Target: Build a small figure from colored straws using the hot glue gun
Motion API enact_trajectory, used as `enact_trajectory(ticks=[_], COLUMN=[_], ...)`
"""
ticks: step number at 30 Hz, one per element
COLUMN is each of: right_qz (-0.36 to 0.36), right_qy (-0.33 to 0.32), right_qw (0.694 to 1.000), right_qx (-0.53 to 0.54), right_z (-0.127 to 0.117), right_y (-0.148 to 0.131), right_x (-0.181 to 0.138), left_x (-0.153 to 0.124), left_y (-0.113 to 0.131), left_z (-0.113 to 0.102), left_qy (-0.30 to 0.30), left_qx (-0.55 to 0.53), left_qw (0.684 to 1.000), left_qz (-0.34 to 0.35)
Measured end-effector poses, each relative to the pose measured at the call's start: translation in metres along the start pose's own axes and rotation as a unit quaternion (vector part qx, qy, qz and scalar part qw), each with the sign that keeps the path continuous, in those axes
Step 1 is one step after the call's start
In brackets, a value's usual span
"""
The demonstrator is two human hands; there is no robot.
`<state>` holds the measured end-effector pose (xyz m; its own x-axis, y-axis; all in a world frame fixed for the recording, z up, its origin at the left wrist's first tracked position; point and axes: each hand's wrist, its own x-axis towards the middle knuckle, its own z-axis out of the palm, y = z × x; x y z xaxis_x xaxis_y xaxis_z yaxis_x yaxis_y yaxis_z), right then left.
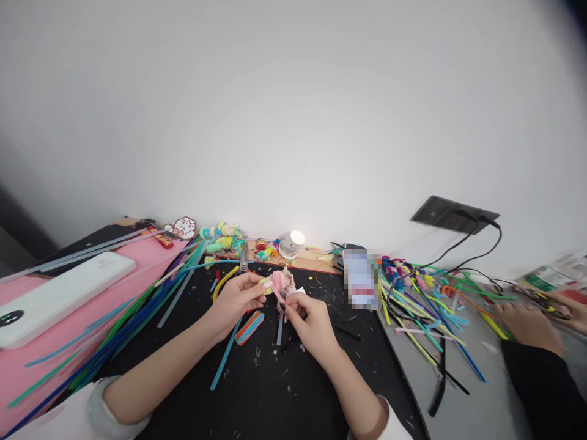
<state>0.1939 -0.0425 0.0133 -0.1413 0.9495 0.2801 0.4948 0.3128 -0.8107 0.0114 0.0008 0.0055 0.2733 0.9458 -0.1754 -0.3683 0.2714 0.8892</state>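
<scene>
Over the black mat, my left hand (239,298) pinches a small pink fuzzy craft piece (278,282), which looks made of pipe cleaner. A pale yellow bit shows at the fingertips. My right hand (310,321) is closed on the lower right of the same piece, thumb and finger at a small dark part. White and brownish bits show behind it; their shape is partly hidden by my fingers. Just below lies a bundle of orange, blue and white strips (249,328). A clear glue stick (279,330) and a blue pipe cleaner (225,354) lie close by.
Pliers (244,256) and a lit round lamp (291,244) stand near the wall. A phone (362,278) leans at the back right. Left is a white power bank (64,299) beside long pipe cleaners (123,336). At right, another person's hand (529,327) is near loose pipe cleaners and cables.
</scene>
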Motion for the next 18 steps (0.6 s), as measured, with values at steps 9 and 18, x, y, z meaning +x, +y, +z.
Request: enact_trajectory(ticks=[9, 18], right_qz=[-0.003, 0.007], right_qy=[0.000, 0.000], right_qw=[1.000, 1.000], right_qx=[0.002, -0.004], right_z=[-0.0002, -0.0009], right_y=[-0.0014, -0.0024], right_x=[-0.0012, -0.0003], left_x=[-0.0005, -0.0012], left_y=[-0.0008, 0.0000], left_z=[0.0003, -0.0011], left_qy=[-0.003, -0.010], left_qx=[-0.002, -0.001], left_qw=[1.000, 1.000], left_qz=[-0.003, -0.011])
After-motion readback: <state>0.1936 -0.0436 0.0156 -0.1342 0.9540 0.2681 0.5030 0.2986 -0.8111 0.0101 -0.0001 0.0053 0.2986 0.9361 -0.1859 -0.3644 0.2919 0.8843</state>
